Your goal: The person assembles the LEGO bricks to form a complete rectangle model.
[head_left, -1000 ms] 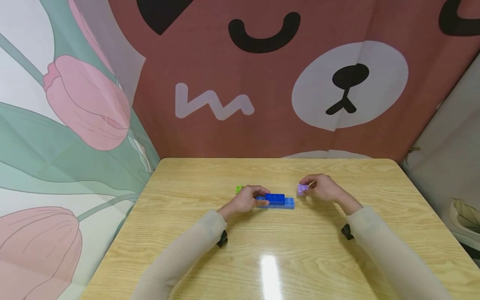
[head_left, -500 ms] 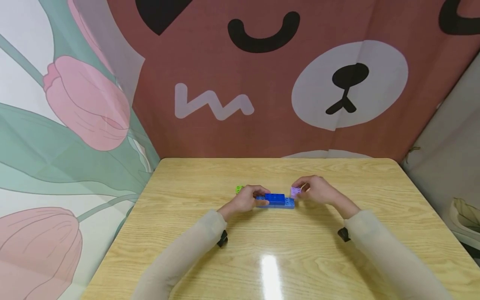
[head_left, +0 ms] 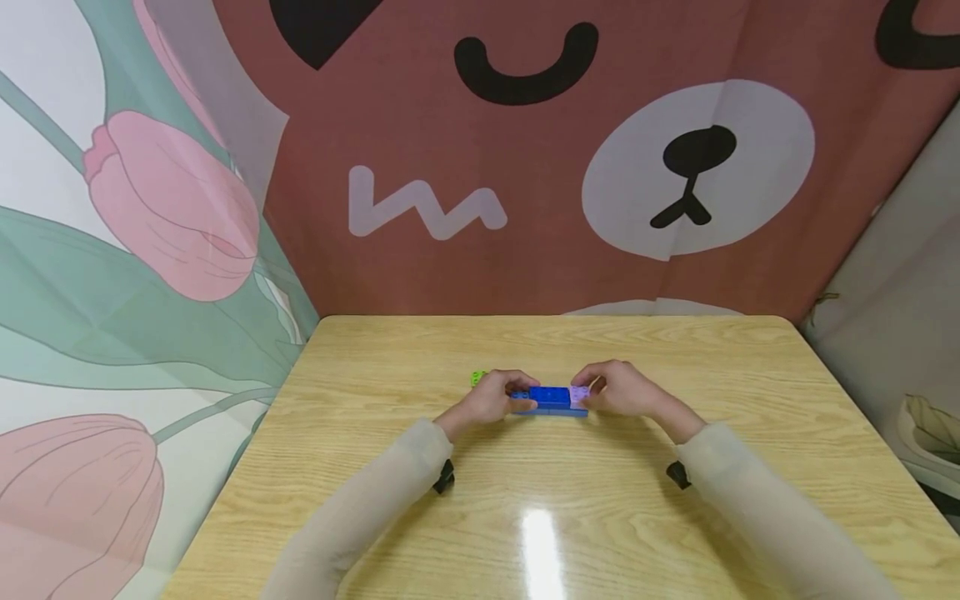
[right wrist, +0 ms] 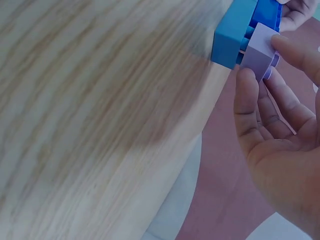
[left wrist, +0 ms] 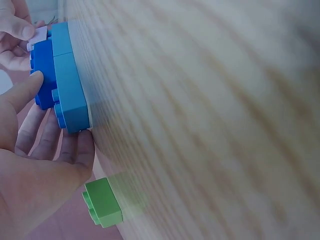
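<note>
Two light blue toy building bricks (left wrist: 71, 92) lie end to end on the table, with a dark blue brick (head_left: 550, 397) on top across their joint. My left hand (head_left: 491, 398) grips this stack at its left end, thumb on the dark blue brick and fingers behind. Between thumb and fingers, my right hand (head_left: 628, 390) pinches a lilac brick (right wrist: 260, 49) over the stack's right end. Light blue studs still show under the lilac brick in the right wrist view; whether they touch it I cannot tell.
A lime green brick (left wrist: 103, 201) stands on the table behind my left hand. The wooden table (head_left: 450, 517) ends at a hanging cloth (head_left: 420, 275) with a bear print. Black wrist cameras sit under both sleeves.
My right hand has carried the lilac brick left and down, from beside the stack to its right end, next to the dark blue brick. My left hand has stayed in place.
</note>
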The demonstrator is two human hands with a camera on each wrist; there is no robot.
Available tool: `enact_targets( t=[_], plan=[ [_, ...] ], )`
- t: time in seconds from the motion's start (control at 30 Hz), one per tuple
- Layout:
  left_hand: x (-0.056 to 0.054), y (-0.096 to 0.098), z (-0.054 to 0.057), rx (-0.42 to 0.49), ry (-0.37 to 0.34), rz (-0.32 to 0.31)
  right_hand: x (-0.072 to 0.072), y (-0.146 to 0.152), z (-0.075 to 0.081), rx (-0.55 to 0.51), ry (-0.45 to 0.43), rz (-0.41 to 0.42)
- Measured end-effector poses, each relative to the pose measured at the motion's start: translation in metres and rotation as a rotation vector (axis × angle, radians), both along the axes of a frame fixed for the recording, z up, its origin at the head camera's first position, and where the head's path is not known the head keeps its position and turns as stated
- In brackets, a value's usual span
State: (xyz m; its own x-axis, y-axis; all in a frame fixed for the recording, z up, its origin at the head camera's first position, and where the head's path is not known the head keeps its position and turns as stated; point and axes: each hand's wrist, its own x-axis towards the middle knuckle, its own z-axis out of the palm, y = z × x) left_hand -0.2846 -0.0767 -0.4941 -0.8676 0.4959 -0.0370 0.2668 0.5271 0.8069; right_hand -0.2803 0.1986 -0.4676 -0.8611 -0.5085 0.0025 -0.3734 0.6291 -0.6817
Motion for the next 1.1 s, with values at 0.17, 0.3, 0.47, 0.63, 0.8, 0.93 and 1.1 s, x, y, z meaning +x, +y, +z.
enact_targets(
  t=[0.17,0.3,0.47,0.63,0.8,0.93,1.1],
  plan=[
    [-0.0005,-0.0002,-0.0003,0.003,-0.001,0.002,0.0004,-0.0014,-0.0009,-0.003,-0.004,-0.001],
    [-0.0008,-0.0002,-0.0003,0.009,-0.004,-0.001,0.0006,-0.0019,-0.0012,0.007,-0.009,-0.009],
    [-0.0010,0.0000,-0.0003,0.005,-0.009,0.002,0.0006,-0.0024,-0.0014,0.004,-0.007,-0.009],
    [-0.0013,-0.0001,0.0003,-0.002,-0.012,0.007,-0.0003,-0.0022,-0.0014,0.012,-0.002,-0.023],
    [-0.0017,-0.0004,0.0005,0.004,-0.013,-0.001,0.0003,-0.0028,-0.0023,-0.005,-0.025,-0.043],
    [-0.0016,-0.0004,0.0008,0.007,-0.015,-0.002,0.0012,-0.0036,-0.0036,-0.025,-0.042,-0.053],
    [-0.0012,-0.0002,0.0012,0.015,-0.026,0.002,0.0005,-0.0023,-0.0050,-0.020,-0.043,-0.052]
  ],
)
